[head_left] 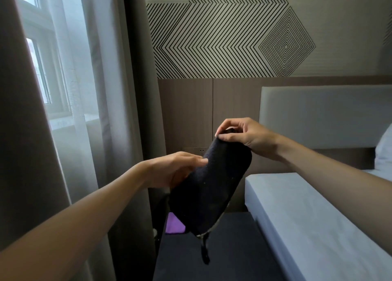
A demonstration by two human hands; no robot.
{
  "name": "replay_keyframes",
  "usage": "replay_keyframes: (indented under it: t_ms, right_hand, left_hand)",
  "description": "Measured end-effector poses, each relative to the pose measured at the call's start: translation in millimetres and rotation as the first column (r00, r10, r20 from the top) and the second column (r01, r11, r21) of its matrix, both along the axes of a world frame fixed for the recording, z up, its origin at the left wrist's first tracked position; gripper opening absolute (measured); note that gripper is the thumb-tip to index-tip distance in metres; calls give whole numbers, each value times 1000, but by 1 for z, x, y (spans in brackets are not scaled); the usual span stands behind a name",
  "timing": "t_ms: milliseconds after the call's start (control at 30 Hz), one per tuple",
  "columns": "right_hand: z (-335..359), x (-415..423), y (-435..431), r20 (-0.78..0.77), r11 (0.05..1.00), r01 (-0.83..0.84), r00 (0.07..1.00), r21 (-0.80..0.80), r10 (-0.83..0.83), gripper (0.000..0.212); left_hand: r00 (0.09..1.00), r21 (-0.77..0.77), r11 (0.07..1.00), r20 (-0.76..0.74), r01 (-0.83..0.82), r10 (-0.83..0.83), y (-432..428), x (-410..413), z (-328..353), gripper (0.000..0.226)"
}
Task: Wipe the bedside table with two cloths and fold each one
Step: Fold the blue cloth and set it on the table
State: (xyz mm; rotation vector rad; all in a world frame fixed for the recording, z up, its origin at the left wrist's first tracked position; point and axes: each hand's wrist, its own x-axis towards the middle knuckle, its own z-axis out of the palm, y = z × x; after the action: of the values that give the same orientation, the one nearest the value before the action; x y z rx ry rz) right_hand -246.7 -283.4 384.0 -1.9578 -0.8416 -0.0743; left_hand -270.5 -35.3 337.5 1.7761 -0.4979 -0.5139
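Black cloth [212, 185] held in the air above the bedside table [229, 255]: right hand [244, 136] pinches its top edge, left hand [176, 168] grips its side. Purple cloth [175, 224] lies on the table. Likely the folding step; next, match the edges squarely.

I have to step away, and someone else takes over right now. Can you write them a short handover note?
Left hand: grips the left side of the black cloth, which is held up in the air above the table.
Right hand: pinches the cloth's top edge.
Purple cloth: lies on the dark bedside table, partly hidden behind the black cloth. I cannot tell whether it is folded.
Done: this view does not show whether the table has been wiped.
Left: the black cloth looks mid-fold, so probably finish folding it, set it down, then check the purple cloth.
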Motion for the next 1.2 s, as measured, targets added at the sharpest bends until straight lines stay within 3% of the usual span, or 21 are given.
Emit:
replay_keyframes:
  t_ms: [133,267,400,500,633,733,800,833,967,1100,1200]
  right_hand:
    - [2,5,8,-144,999,24,989,27,-20,21]
    - [-15,11,15,-320,975,214,929,56,-186,30]
    - [-37,20,6,-539,851,522,734,57,-414,60]
    - [-48,9,-7,-698,757,647,585,95,-412,74]
    - [-54,-8,-6,-738,880,444,648,167,-187,92]
    - [-52,-14,1,-677,886,272,734,375,61,63]
    - [-49,-16,6,-621,865,225,774,449,121,36]
    - [-49,-16,9,-609,857,212,780,469,140,34]
    - [-42,-18,11,-673,832,237,710,502,204,47]
    - [-36,-18,12,-763,859,218,591,462,260,78]
    - [-40,-19,15,-806,897,197,543,396,237,71]
  left_hand:
    - [999,50,997,13,52,-53,-17,-11,6,40]
    - [999,-127,991,29,30,-27,-27,-13,8,32]
    - [993,-348,935,58,-73,100,-33,-9,15,16]
    - [987,-393,915,90,-91,136,-30,-4,18,21]
    - [985,-456,884,76,-104,155,-26,2,20,37]
    - [985,-467,877,65,-110,158,-25,2,18,44]
    - [987,-481,870,49,-109,151,-24,1,17,47]
    - [989,-483,870,49,-101,142,-23,1,17,49]
    - [989,-490,865,35,-106,142,-20,1,18,40]
    - [977,-482,866,80,-137,199,-19,2,15,31]
    - [965,-469,868,108,-162,239,-17,2,14,31]
